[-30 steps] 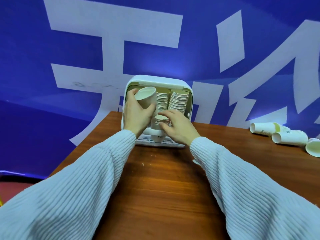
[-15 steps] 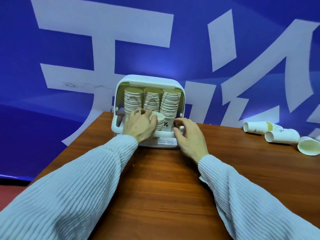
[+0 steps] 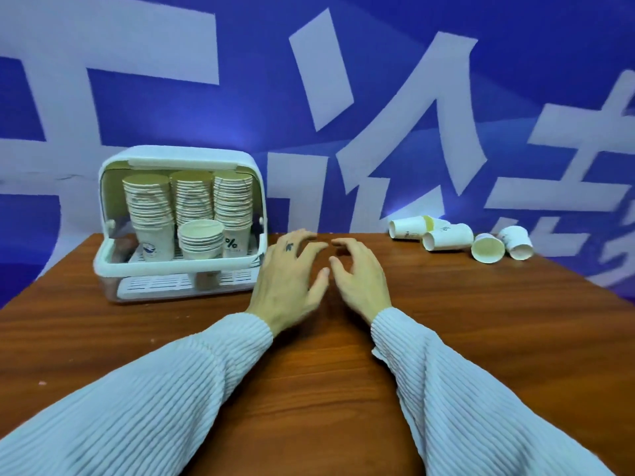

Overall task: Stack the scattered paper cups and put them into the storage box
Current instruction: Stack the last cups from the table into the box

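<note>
Blue wall (image 3: pixel 240 80) with big white shapes stands behind your smooth brown wooden table (image 3: pixel 481 338). Your white plastic storage box (image 3: pixel 178 156) with round corners sits open at the back left. Inside are three tall paper cup stacks (image 3: pixel 187 197), with a short stack (image 3: pixel 201 239) in front. Your left hand (image 3: pixel 287 280) and right hand (image 3: pixel 360 274) hover side by side, fingers spread, holding nothing. Loose paper cups (image 3: pixel 446 237) lie tipped at the back right.

A brown wood-grain table (image 3: pixel 481 338) stands before a blue backdrop banner (image 3: pixel 395 80) (large white characters printed across it).
</note>
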Tool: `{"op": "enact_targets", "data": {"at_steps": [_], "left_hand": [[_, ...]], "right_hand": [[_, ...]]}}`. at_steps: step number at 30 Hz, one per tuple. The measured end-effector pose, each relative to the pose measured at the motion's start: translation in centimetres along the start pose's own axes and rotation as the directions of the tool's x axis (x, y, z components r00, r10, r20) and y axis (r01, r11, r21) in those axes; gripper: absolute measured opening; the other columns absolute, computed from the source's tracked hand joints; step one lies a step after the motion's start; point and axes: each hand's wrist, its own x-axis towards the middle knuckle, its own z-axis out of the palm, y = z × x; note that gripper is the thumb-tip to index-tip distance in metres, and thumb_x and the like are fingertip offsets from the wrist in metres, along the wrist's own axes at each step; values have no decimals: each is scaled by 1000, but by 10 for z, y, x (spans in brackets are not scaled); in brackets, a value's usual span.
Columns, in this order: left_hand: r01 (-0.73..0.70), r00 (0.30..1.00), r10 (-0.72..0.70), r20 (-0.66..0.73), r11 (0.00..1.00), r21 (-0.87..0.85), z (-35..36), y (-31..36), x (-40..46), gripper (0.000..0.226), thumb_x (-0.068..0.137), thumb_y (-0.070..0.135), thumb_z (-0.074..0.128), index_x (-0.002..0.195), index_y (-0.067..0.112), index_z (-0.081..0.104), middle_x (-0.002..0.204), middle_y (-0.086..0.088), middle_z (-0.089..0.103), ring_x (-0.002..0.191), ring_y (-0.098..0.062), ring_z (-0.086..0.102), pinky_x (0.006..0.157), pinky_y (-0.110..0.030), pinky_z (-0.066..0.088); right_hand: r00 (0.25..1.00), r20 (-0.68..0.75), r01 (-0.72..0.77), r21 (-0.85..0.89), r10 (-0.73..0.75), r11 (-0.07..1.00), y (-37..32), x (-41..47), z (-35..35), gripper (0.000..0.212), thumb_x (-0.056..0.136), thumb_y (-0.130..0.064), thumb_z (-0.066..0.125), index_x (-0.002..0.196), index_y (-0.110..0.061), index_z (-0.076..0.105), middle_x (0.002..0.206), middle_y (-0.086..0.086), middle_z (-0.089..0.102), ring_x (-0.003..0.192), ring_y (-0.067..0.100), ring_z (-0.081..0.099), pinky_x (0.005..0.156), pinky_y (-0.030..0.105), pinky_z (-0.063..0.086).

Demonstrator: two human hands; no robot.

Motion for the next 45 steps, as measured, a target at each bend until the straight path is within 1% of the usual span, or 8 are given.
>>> {"op": "enact_targets", "data": {"at_steps": [13,20,26,34,38,41,43,45], "left_hand": [[161,963,-84,256,941,-297,140,107,66,40,98,40,57,137,29,53,143,10,44,128,-10,48,102,-36,49],[357,896,-205,394,861,-363,204,134,94,45,97,44,58,139,33,50,136,12,42,102,-16,62,94,-42,54],[359,900,-221,376,864,-353,215,133,93,46,97,44,58,140,34,48,136,14,42,104,-15,61,95,-40,53],[246,926,-129,354,918,-310,212,139,89,45,98,43,52,141,33,45,137,15,38,114,-12,54,95,-34,48],[280,920,-157,359,904,-322,212,137,90,44,97,43,53,140,33,46,137,15,39,114,-14,56,96,-34,47],[280,924,-163,347,906,-318,211,138,90,44,97,42,53,139,32,46,136,14,39,112,-15,57,93,-34,47],[267,931,-159,329,910,-316,211,137,91,44,97,41,54,139,31,46,136,13,40,115,-14,55,93,-33,47],[258,940,-163,299,914,-313,212,136,90,45,96,40,55,139,30,47,137,13,40,121,-12,49,99,-36,47]], "right_hand": [[957,-185,-252,-166,221,953,144,19,-113,35,99,-27,59,133,-29,61,120,-9,65,115,12,57,94,32,46],[847,-345,-462,-101,405,881,216,51,-146,31,99,-27,54,129,-30,63,120,-6,67,113,17,61,96,38,52],[922,-256,-345,-203,290,916,239,89,-132,39,96,-27,57,134,-29,58,139,-4,61,115,20,62,95,38,51],[922,-216,-371,-261,321,891,260,131,-123,64,99,-36,54,160,-31,33,172,4,23,156,27,25,114,49,39],[961,-179,-263,-371,209,891,261,137,-119,43,99,-47,51,134,-27,63,147,1,56,133,28,53,101,45,47],[903,-429,-149,-309,2,939,255,134,-120,30,99,-40,51,96,-18,71,99,2,66,91,28,62,76,39,47],[843,-532,-148,-362,-73,920,255,134,-120,27,98,-36,54,105,-19,73,109,3,67,97,27,60,84,41,46],[879,-477,-207,-360,12,910,259,134,-119,35,98,-38,55,126,-23,69,135,5,62,121,27,55,103,43,43]]}}
